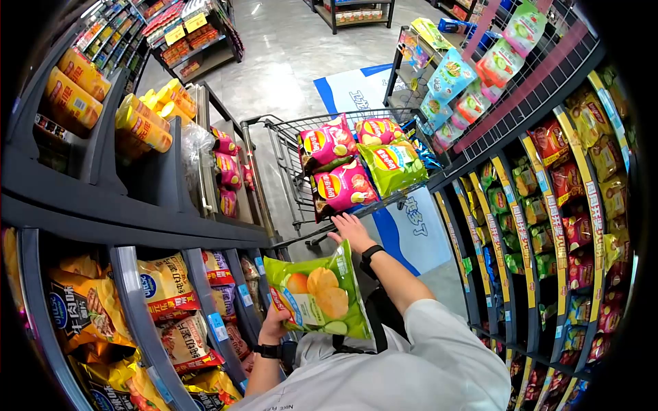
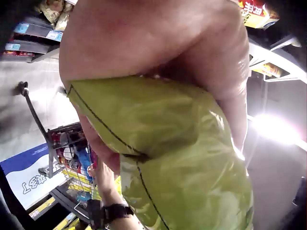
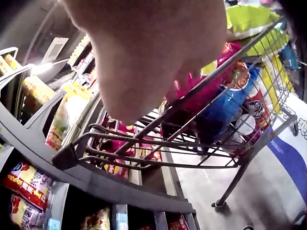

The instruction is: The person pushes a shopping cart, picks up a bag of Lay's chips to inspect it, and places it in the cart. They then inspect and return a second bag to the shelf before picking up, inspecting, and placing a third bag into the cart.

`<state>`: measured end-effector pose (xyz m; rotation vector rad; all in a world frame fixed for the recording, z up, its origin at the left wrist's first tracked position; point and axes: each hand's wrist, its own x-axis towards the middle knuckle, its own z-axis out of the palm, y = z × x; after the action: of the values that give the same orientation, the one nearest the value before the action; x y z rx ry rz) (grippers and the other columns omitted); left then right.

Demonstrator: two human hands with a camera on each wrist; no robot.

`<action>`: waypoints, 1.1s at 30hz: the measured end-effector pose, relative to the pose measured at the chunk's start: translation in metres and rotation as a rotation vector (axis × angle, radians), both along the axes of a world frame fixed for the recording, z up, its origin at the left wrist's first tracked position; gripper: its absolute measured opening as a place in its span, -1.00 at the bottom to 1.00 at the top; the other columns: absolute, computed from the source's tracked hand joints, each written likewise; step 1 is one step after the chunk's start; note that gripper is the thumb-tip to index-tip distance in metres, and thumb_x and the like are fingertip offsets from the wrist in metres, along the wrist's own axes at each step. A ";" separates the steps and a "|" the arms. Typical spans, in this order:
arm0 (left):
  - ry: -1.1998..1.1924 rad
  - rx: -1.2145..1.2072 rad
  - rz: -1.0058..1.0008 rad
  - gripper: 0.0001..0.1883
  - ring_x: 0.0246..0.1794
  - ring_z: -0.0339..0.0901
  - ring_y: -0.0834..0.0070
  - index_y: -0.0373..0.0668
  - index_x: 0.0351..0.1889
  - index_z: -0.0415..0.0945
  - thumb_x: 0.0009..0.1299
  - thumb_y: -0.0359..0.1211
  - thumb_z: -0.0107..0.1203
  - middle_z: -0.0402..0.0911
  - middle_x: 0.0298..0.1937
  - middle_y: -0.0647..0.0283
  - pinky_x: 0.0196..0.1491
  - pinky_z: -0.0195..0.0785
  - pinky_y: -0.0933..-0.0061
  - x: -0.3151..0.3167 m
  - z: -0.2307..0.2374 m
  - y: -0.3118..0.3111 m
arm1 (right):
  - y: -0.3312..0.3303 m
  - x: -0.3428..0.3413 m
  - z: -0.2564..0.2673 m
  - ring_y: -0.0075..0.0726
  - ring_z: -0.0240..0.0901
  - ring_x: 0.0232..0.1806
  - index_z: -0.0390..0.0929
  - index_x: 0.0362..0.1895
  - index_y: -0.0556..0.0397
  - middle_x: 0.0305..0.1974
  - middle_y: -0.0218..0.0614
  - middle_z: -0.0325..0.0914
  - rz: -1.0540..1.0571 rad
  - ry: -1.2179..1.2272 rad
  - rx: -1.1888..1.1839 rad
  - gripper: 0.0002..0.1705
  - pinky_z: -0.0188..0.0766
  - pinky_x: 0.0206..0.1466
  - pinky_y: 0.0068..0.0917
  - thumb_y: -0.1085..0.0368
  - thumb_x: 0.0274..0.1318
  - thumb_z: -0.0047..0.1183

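My left hand (image 1: 275,323) grips a green bag of potato chips (image 1: 321,296) at its side edge, in front of my body. Chips and cucumber slices are pictured on the bag's front. In the left wrist view, the bag's plain green back (image 2: 177,143) fills the lower middle, below the hand. My right hand (image 1: 353,233) reaches to the near edge of a wire shopping cart (image 3: 64,157), its fingers extended and holding nothing. In the cart, several pink chip bags (image 1: 345,186) lie beside another green chip bag (image 1: 395,169).
Shelves of snack bags (image 1: 179,340) stand close on my left, with yellow canisters (image 1: 147,127) above. A long rack of bagged snacks (image 1: 579,229) runs along the right. Pouches hang on a wire grid (image 1: 558,75) beyond the cart. Blue-and-white floor stickers (image 1: 418,226) lie around it.
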<state>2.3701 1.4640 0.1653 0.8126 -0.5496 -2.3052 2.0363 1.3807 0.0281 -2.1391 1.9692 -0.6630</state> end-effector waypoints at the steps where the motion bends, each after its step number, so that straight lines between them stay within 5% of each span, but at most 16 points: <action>1: 0.002 0.024 0.013 -0.21 0.07 0.60 0.35 -0.24 0.29 0.32 0.11 -0.31 0.46 0.59 0.14 0.23 0.09 0.50 0.32 0.003 0.003 0.003 | -0.003 0.006 0.002 -0.12 0.15 0.39 0.36 0.28 0.01 0.28 -0.20 0.34 -0.022 0.069 0.209 -0.28 0.04 0.40 0.13 -0.25 0.26 -0.12; 3: -0.002 0.048 0.015 -0.19 0.07 0.60 0.35 -0.23 0.30 0.31 0.09 -0.29 0.48 0.60 0.12 0.23 0.11 0.49 0.32 0.009 0.009 0.008 | -0.004 0.016 0.005 -0.21 -0.12 0.54 0.30 0.37 -0.11 0.43 -0.31 0.15 -0.112 0.083 0.508 -0.08 -0.20 0.38 0.53 -0.49 0.20 -0.33; 6: -0.029 -0.003 -0.038 -0.18 0.08 0.59 0.36 -0.24 0.30 0.30 0.09 -0.28 0.49 0.59 0.13 0.22 0.11 0.49 0.32 0.015 0.018 0.012 | -0.004 0.023 0.018 -0.25 -0.15 0.55 0.27 0.39 -0.14 0.44 -0.34 0.12 -0.249 -0.093 0.639 -0.03 -0.16 0.36 0.56 -0.55 0.16 -0.33; 11: -0.021 -0.057 -0.064 -0.18 0.09 0.58 0.38 -0.24 0.30 0.30 0.09 -0.29 0.49 0.57 0.15 0.21 0.11 0.49 0.33 0.017 0.026 0.026 | 0.024 0.009 0.027 -0.27 -0.14 0.54 0.38 0.30 -0.15 0.40 -0.41 0.16 -0.317 -0.197 0.687 -0.11 -0.04 0.33 0.52 -0.53 0.19 -0.31; 17: -0.019 -0.061 -0.087 -0.17 0.10 0.58 0.37 -0.25 0.31 0.29 0.10 -0.26 0.48 0.57 0.17 0.21 0.12 0.47 0.33 0.011 0.043 0.064 | 0.096 -0.024 0.025 -0.23 -0.21 0.57 0.48 0.20 -0.10 0.40 -0.34 0.19 -0.403 -0.184 0.713 -0.18 -0.27 0.43 0.49 -0.46 0.20 -0.25; 23: -0.024 -0.114 -0.056 -0.18 0.11 0.57 0.37 -0.28 0.31 0.27 0.11 -0.28 0.46 0.56 0.18 0.20 0.13 0.46 0.32 0.014 0.052 0.125 | 0.176 -0.078 0.012 -0.01 -0.42 0.61 0.31 0.38 -0.01 0.59 -0.24 -0.28 -0.494 -0.336 0.759 -0.03 -0.31 0.53 0.18 -0.42 0.08 -0.03; 25: -0.050 -0.124 -0.011 -0.17 0.10 0.57 0.34 -0.28 0.32 0.27 0.10 -0.29 0.46 0.56 0.18 0.18 0.13 0.47 0.32 0.018 0.053 0.145 | 0.201 -0.082 0.012 0.05 -0.35 0.60 0.31 0.38 -0.01 0.58 -0.19 -0.25 -0.501 -0.391 0.765 -0.04 -0.28 0.54 0.12 -0.41 0.08 -0.01; 26: -0.046 -0.136 -0.034 -0.17 0.09 0.58 0.34 -0.28 0.32 0.27 0.09 -0.30 0.46 0.57 0.17 0.18 0.12 0.47 0.32 0.022 0.048 0.149 | 0.218 -0.082 0.014 0.07 -0.10 0.53 0.36 0.34 0.00 0.53 -0.08 -0.07 -0.460 -0.391 0.744 -0.07 -0.10 0.48 0.13 -0.40 0.08 0.02; 27: -0.034 -0.153 -0.056 -0.16 0.09 0.58 0.34 -0.28 0.31 0.27 0.09 -0.30 0.46 0.57 0.17 0.17 0.12 0.47 0.32 0.024 0.043 0.150 | 0.236 -0.075 0.034 0.05 0.22 0.36 0.48 0.23 0.02 0.33 -0.01 0.32 -0.412 -0.379 0.704 -0.17 0.13 0.36 0.06 -0.34 0.09 0.07; 29: -0.018 -0.164 -0.097 -0.16 0.08 0.59 0.34 -0.28 0.31 0.27 0.08 -0.30 0.47 0.57 0.16 0.17 0.12 0.47 0.32 0.024 0.043 0.149 | 0.274 -0.056 0.069 0.02 0.39 0.19 0.57 0.11 0.04 0.08 -0.06 0.55 -0.344 -0.289 0.590 -0.28 0.26 0.24 -0.02 -0.27 0.11 0.08; 33: 0.058 -0.182 -0.183 -0.16 0.08 0.59 0.33 -0.29 0.31 0.28 0.08 -0.30 0.47 0.58 0.16 0.17 0.12 0.48 0.31 0.010 0.052 0.132 | 0.333 -0.019 0.089 0.03 0.51 0.05 0.59 0.03 0.10 -0.02 -0.01 0.60 -0.376 -0.072 0.361 -0.28 0.32 0.20 -0.04 -0.27 0.08 0.10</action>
<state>2.3798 1.5961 0.2171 0.6284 -0.8245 -2.3918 2.0177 1.7140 0.1175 -1.5372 2.2671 -0.3842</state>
